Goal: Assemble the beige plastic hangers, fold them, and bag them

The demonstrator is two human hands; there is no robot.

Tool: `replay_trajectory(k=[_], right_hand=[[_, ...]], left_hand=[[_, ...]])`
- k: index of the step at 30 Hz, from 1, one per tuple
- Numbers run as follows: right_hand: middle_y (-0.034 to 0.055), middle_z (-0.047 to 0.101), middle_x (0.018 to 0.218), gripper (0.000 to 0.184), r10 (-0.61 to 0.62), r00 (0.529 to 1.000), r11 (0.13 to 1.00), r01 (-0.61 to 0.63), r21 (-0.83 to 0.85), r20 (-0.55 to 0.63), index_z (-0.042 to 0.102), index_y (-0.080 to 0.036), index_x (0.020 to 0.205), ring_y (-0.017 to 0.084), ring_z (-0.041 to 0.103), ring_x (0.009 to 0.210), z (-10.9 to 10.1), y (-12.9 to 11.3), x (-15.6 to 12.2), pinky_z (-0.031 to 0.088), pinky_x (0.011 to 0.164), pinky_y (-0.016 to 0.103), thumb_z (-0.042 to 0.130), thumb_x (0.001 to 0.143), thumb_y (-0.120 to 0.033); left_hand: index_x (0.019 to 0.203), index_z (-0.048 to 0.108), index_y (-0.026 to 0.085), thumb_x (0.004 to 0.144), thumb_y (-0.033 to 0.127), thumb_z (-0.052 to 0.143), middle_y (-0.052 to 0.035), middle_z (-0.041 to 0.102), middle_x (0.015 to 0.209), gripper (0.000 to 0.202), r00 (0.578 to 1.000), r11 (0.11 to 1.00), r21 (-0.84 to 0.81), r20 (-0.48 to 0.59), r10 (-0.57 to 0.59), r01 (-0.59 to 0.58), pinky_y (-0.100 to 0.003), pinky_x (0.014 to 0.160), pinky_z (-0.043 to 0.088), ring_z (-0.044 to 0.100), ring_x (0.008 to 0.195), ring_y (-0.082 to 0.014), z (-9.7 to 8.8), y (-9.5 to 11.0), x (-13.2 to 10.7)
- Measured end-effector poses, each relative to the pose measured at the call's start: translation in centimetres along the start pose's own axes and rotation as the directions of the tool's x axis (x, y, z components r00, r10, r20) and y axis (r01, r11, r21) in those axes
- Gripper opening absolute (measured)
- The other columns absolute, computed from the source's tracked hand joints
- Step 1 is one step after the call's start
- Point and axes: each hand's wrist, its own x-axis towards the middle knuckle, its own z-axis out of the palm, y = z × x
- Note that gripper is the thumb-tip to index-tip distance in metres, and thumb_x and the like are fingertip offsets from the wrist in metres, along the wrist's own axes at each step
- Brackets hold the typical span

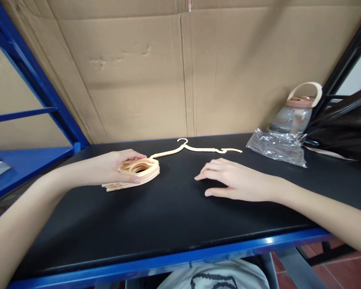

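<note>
On the left of the black tabletop lies a stack of cream plastic clothes hangers [149, 173], several of them piled together. My left hand [117, 167] is wrapped over its left side, thumb along the near edge and fingers over the far edge. Behind the stack a single cream hanger [195, 148] lies flat, its hook toward the cardboard wall; the left arm's end is close to the stack, and I cannot tell whether they touch. To the right, my right hand [224, 178] hovers low over or rests on the tabletop, fingers apart and holding nothing.
A clear water bottle [291, 116] with a cream handle stands at the back right, behind a crumpled clear plastic bag [279, 146]. A black bag [345, 120] is at the right edge. Cardboard [138, 72] closes off the back; a blue frame [39, 68] rises at left.
</note>
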Motion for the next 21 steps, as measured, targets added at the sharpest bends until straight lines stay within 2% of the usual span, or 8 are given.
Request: replay_trajectory(k=[5, 9, 16, 21], right_hand=[[0.0074, 0.062, 0.118, 0.041, -0.002, 1.0, 1.0, 0.002, 0.004, 0.013, 0.058, -0.019, 0.126, 0.022, 0.054, 0.109, 0.01, 0.02, 0.0, 0.037, 0.099, 0.039, 0.049, 0.096, -0.045], [0.0078, 0.062, 0.118, 0.04, -0.005, 1.0, 1.0, 0.005, 0.007, 0.008, 0.059, -0.019, 0.125, 0.022, 0.054, 0.109, 0.03, 0.14, 0.05, 0.038, 0.098, 0.04, 0.049, 0.096, -0.044], [0.0074, 0.062, 0.119, 0.04, -0.024, 1.0, 1.0, 0.024, 0.016, 0.0, 0.058, -0.02, 0.126, 0.022, 0.054, 0.109, 0.02, 0.3, -0.1, 0.038, 0.098, 0.04, 0.049, 0.096, -0.044], [0.0074, 0.062, 0.119, 0.039, -0.027, 1.0, 1.0, 0.027, 0.007, 0.002, 0.058, -0.019, 0.125, 0.022, 0.055, 0.109, -0.01, 0.28, -0.11, 0.039, 0.097, 0.04, 0.05, 0.095, -0.043]], left_hand=[[0.13, 0.052, 0.031, 0.071, 0.066, 0.061, -0.0019, 0.059, 0.129, 0.069, 1.0, 1.0, 0.02, 0.026, -0.011, 0.01, -0.03, 0.085, 0.051, 0.06, 0.11, -0.0264, -0.2, 0.16, -0.09], [0.13, 0.052, 0.031, 0.07, 0.067, 0.061, -0.0008, 0.06, 0.128, 0.07, 0.999, 0.999, 0.004, 0.035, -0.033, 0.033, -0.027, 0.083, 0.051, 0.06, 0.108, -0.0242, -0.28, 0.56, -0.17], [0.131, 0.051, 0.026, 0.071, 0.067, 0.058, -0.0037, 0.057, 0.132, 0.073, 1.0, 1.0, -0.001, 0.028, -0.001, 0.001, -0.032, 0.097, 0.045, 0.055, 0.118, -0.0267, -0.62, 0.87, -0.45], [0.132, 0.051, 0.025, 0.071, 0.067, 0.058, -0.0053, 0.058, 0.131, 0.075, 0.999, 1.0, 0.011, 0.033, -0.007, 0.006, -0.032, 0.093, 0.048, 0.057, 0.115, -0.0277, -0.67, 0.94, -0.34]])
